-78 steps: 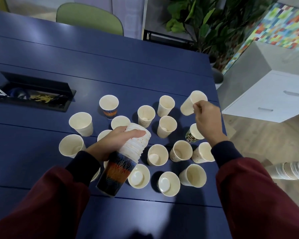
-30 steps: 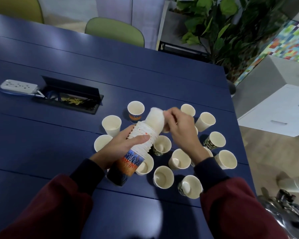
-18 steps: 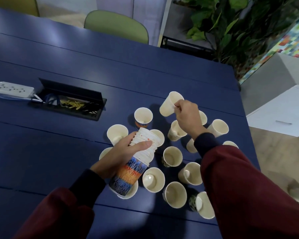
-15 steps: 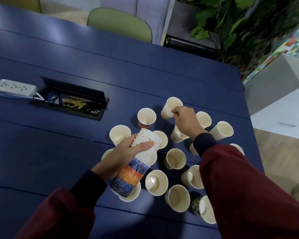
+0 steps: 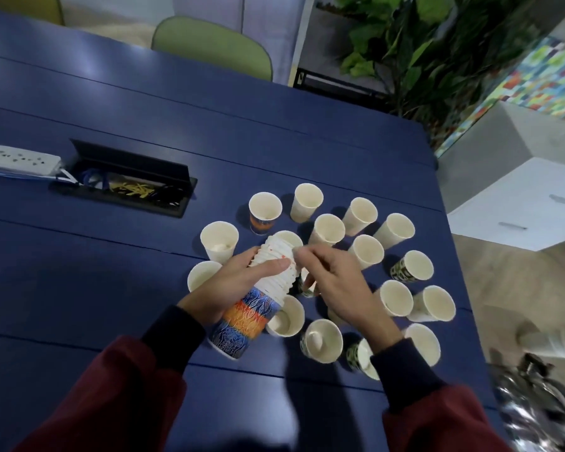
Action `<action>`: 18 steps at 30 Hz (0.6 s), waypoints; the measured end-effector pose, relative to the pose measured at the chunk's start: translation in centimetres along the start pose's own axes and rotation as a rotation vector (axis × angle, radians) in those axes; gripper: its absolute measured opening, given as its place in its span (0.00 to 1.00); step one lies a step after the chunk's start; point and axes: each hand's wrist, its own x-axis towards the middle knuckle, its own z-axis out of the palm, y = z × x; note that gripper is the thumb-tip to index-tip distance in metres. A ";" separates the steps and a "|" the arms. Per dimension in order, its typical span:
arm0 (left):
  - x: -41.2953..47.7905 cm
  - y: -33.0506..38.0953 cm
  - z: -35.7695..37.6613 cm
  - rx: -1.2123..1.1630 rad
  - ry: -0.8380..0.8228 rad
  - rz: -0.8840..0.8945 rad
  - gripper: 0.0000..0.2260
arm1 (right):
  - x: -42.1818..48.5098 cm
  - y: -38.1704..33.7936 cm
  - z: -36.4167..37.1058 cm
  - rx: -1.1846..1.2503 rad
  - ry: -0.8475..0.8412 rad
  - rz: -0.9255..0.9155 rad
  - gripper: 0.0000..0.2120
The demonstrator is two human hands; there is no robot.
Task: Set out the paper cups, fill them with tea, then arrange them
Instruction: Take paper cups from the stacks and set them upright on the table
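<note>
Tilted cup stack gripped by left hand, right hand at its top rim, loose cups standing around it.

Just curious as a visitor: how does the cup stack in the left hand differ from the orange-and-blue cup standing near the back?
The cup stack is many nested cups; the orange-and-blue cup is one. The stack leans tilted, gripped by the left hand; the single cup stands upright on the table, untouched. Both share an orange-and-blue print.
</note>
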 end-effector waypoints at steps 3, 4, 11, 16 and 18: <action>-1.6 -0.8 1.1 0.038 -0.045 -0.001 0.19 | -3.1 -0.1 0.4 0.088 0.046 -0.005 0.16; -2.1 -1.3 1.4 0.039 -0.054 -0.009 0.19 | -4.0 -0.1 0.4 0.090 0.063 -0.006 0.16; -5.5 -4.8 4.1 0.042 -0.131 -0.058 0.21 | -10.3 0.7 -0.6 0.069 0.393 0.020 0.16; -6.1 -6.4 6.3 0.153 -0.131 -0.067 0.20 | -14.4 3.7 -6.3 -0.003 0.864 0.058 0.13; -6.2 -6.7 7.6 0.169 -0.135 -0.080 0.13 | -16.1 6.1 -8.5 -0.050 1.009 0.102 0.13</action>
